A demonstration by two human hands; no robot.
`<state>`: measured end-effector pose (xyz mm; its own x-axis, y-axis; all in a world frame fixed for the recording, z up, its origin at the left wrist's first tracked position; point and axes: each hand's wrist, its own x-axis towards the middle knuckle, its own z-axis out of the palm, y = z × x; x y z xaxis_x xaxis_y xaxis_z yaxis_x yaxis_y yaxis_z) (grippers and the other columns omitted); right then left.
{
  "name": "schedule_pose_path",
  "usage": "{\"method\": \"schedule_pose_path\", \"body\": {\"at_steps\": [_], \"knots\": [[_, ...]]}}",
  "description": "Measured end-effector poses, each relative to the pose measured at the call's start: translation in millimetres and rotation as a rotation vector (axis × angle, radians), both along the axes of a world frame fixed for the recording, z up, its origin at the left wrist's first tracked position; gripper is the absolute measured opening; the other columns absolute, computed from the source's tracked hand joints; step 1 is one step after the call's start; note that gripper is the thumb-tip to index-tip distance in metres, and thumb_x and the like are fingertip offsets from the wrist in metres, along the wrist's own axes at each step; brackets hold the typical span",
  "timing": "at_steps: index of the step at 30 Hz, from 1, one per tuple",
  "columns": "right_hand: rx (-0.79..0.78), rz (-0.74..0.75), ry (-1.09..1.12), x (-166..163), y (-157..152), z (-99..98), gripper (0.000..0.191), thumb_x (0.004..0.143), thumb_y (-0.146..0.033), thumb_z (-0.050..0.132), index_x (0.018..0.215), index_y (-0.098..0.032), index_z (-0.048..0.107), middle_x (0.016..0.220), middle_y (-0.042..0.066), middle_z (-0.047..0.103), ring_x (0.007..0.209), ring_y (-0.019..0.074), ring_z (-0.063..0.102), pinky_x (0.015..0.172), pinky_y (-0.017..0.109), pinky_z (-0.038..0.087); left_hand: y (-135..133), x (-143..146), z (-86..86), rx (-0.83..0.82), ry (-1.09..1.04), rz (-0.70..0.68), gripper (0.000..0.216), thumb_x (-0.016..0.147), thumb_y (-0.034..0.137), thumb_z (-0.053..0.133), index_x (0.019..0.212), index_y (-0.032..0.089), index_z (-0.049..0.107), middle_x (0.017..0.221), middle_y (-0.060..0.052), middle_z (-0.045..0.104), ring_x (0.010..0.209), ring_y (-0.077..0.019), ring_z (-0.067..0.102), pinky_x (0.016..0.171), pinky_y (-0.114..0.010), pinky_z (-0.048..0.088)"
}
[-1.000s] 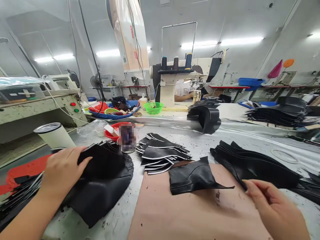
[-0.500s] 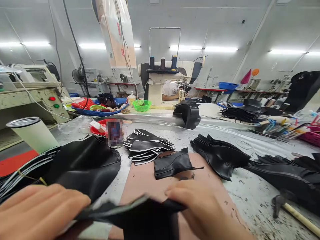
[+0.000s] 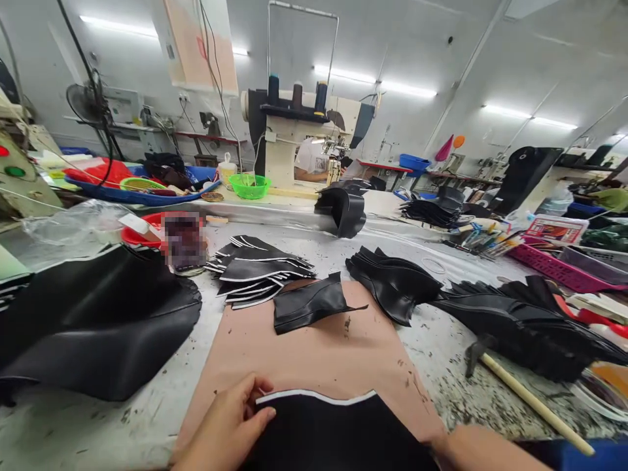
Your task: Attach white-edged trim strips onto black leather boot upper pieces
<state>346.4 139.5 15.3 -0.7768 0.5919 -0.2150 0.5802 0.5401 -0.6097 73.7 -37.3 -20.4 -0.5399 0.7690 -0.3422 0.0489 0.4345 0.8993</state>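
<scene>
A black leather piece (image 3: 333,432) with a white strip along its curved top edge lies at the bottom middle, over a pinkish-brown sheet (image 3: 245,353). My left hand (image 3: 235,418) pinches its upper left corner between thumb and fingers. At the piece's lower right is my right hand (image 3: 461,448), cut off by the frame's bottom edge, its fingers out of sight. Just beyond, a small black leather piece (image 3: 309,304) rests on the sheet's far end. Behind that is a fanned stack of white-edged black pieces (image 3: 262,269).
Larger black leather pieces (image 3: 112,327) are piled at left. More black stacks (image 3: 392,284) (image 3: 520,320) lie at right, near a hammer (image 3: 530,396) with a wooden handle. A sewing machine (image 3: 279,147) stands behind, with a person beyond it. A pink basket (image 3: 559,265) holds items.
The view has turned to the right. The piece, earlier held up in both hands, is now lower and flatter. My left hand has moved to its corner; my right hand has dropped toward the bottom edge.
</scene>
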Motion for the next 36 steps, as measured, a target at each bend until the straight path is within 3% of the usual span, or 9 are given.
{"method": "schedule_pose_path", "body": {"at_steps": [3, 5, 8, 12, 18, 26, 29, 32, 36], "knots": [[0.161, 0.08, -0.194, -24, 9, 12.3, 0.015, 0.074, -0.031, 0.062, 0.062, -0.022, 0.058, 0.06, 0.003, 0.064, 0.056, 0.0216, 0.059, 0.052, 0.028, 0.041, -5, 3, -9.8, 0.072, 0.129, 0.047, 0.029, 0.063, 0.036, 0.061, 0.089, 0.024, 0.058, 0.065, 0.005, 0.055, 0.055, -0.013, 0.048, 0.054, -0.025, 0.038], [0.148, 0.235, -0.039, -60, 4, 18.6, 0.003, 0.079, -0.024, 0.058, 0.079, -0.022, 0.06, 0.081, 0.004, 0.067, 0.074, 0.0214, 0.062, 0.065, 0.029, 0.045, -5, 6, -10.5, 0.107, 0.166, 0.067, 0.03, 0.066, 0.037, 0.06, 0.093, 0.025, 0.056, 0.066, 0.005, 0.054, 0.059, -0.0149, 0.05, 0.058, -0.027, 0.04], [-0.024, 0.444, 0.272, -122, -19, 14.6, 0.021, 0.079, -0.016, 0.058, 0.098, -0.024, 0.058, 0.106, 0.005, 0.063, 0.097, 0.0191, 0.059, 0.084, 0.029, 0.044, -4, 12, -5.4, 0.147, 0.135, 0.129, 0.033, 0.065, 0.038, 0.063, 0.094, 0.025, 0.054, 0.065, 0.005, 0.055, 0.064, -0.017, 0.053, 0.06, -0.027, 0.042], [-0.193, 0.353, 0.415, -171, -50, -8.7, 0.01, 0.077, -0.012, 0.053, 0.08, -0.019, 0.059, 0.076, 0.002, 0.065, 0.069, 0.0149, 0.059, 0.062, 0.024, 0.045, -4, 16, 6.1, 0.146, -0.138, 0.238, 0.038, 0.053, 0.041, 0.073, 0.082, 0.022, 0.058, 0.062, 0.003, 0.058, 0.06, -0.015, 0.051, 0.057, -0.026, 0.042], [-0.169, 0.289, 0.557, -175, -59, -21.6, 0.009, 0.068, -0.009, 0.057, 0.067, -0.019, 0.059, 0.067, -0.001, 0.06, 0.061, 0.012, 0.054, 0.057, 0.021, 0.041, -13, 12, 9.2, 0.112, -0.325, 0.244, 0.041, 0.053, 0.054, 0.073, 0.066, 0.017, 0.061, 0.057, 0.002, 0.053, 0.051, -0.0103, 0.044, 0.046, -0.021, 0.035], [0.181, 0.302, 0.614, -179, -63, -26.1, 0.014, 0.061, -0.007, 0.055, 0.063, -0.02, 0.061, 0.063, 0.002, 0.062, 0.062, 0.0162, 0.055, 0.058, 0.025, 0.044, -11, 12, 8.2, 0.161, -0.075, 0.109, 0.03, 0.067, 0.049, 0.062, 0.07, 0.02, 0.065, 0.069, -0.003, 0.063, 0.073, -0.0212, 0.057, 0.069, -0.029, 0.045], [0.279, 0.258, 0.673, -179, -67, -30.7, 0.016, 0.059, -0.008, 0.051, 0.061, -0.02, 0.06, 0.06, 0.003, 0.063, 0.057, 0.0169, 0.055, 0.054, 0.026, 0.044, -12, 13, 5.2, 0.166, -0.103, 0.124, 0.03, 0.068, 0.05, 0.062, 0.068, 0.02, 0.064, 0.066, -0.002, 0.061, 0.068, -0.019, 0.055, 0.064, -0.027, 0.044], [0.153, 0.247, 0.68, -177, -65, -27.9, 0.016, 0.06, -0.009, 0.05, 0.058, -0.021, 0.06, 0.057, 0.002, 0.063, 0.055, 0.0153, 0.056, 0.053, 0.025, 0.043, -12, 14, 2.1, 0.144, -0.224, 0.184, 0.039, 0.061, 0.057, 0.067, 0.066, 0.018, 0.063, 0.058, 0.001, 0.054, 0.053, -0.0124, 0.044, 0.049, -0.023, 0.036], [-0.056, 0.288, 0.649, -174, -60, -20.3, 0.015, 0.062, -0.011, 0.052, 0.062, -0.021, 0.063, 0.062, 0.001, 0.066, 0.059, 0.0144, 0.059, 0.057, 0.023, 0.045, -9, 15, 1.5, 0.154, -0.298, 0.221, 0.045, 0.055, 0.06, 0.07, 0.066, 0.017, 0.06, 0.057, 0.003, 0.05, 0.05, -0.009, 0.038, 0.046, -0.021, 0.03]]}}
